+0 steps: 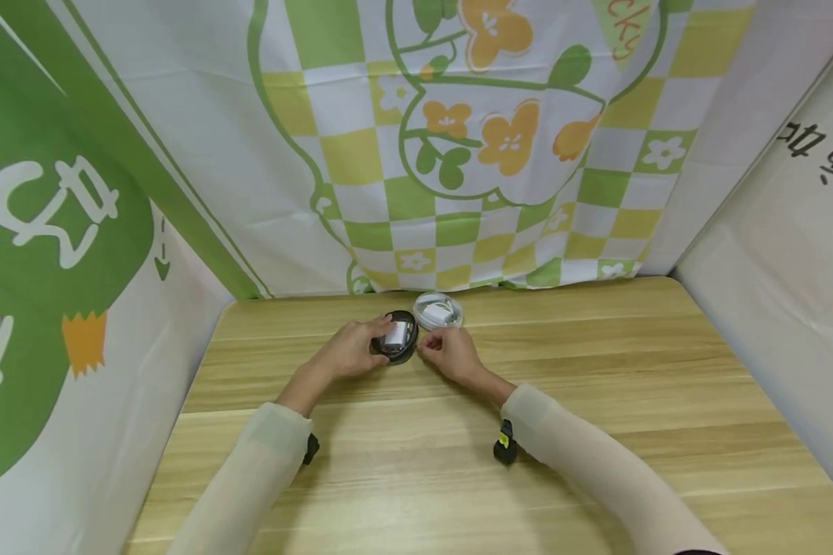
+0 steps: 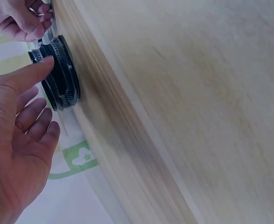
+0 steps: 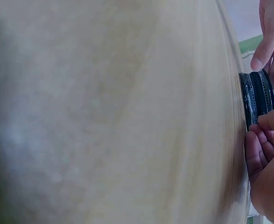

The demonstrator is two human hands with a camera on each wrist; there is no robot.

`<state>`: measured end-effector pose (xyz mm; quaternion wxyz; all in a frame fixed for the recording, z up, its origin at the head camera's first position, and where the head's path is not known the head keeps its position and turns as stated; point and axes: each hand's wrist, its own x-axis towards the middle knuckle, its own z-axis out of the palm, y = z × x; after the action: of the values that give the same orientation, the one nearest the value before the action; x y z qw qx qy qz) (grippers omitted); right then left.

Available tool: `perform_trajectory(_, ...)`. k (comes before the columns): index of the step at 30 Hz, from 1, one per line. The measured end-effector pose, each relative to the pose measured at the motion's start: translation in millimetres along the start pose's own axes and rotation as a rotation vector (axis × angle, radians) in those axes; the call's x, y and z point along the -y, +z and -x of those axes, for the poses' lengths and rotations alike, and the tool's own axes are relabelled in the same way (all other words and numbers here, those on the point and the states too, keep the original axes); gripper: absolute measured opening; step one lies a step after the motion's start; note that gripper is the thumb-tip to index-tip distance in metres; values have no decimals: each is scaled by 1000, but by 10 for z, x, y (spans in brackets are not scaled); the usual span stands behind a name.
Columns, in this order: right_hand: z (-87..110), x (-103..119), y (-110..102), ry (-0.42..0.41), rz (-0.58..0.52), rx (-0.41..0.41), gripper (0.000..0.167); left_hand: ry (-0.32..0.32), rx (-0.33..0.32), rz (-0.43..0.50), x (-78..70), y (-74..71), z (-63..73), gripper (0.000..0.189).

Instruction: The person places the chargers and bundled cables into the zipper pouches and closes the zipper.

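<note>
A round zip case (image 1: pixel 407 356) with black edging lies on the wooden table near its back edge. Through its top a white block (image 1: pixel 396 337) and dark coiled cable show. My left hand (image 1: pixel 350 348) holds the case from the left, thumb on the near side and fingers on the far side. In the left wrist view, zipper teeth run round the case's side (image 2: pixel 62 74). At the case's right edge my right hand (image 1: pixel 453 354) pinches a small dark piece, apparently the zipper pull; the fingertips mostly hide it.
Just behind my right hand, a second round case (image 1: pixel 430 301), white-edged, holds a white block and white cable. A patterned curtain (image 1: pixel 458 231) hangs along the back edge of the wooden table (image 1: pixel 416 462). Printed cloth walls stand at left and right.
</note>
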<state>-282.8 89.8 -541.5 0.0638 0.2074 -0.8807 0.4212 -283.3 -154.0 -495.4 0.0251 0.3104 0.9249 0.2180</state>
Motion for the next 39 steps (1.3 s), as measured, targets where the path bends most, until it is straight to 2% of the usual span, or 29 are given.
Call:
perform_trajectory(7,27,27,7,-29,-8,42,8,-19,-55,0,-73,69,-46,78)
perform_trajectory(13,57,73,29,-36,-22,89,7,-35,-71,60,-67,158,-74,76)
perform_trajectory(22,70,57,24,-54,13,80,9,-14,-74,86,5,193,-90,71)
perform_trajectory(36,68,21,-27,-78,33,30,7,-35,-42,76,26,171,-76,69)
perform_trajectory(39,69,1,-55,-64,35,16,5,-7,-40,71,22,166,-83,67)
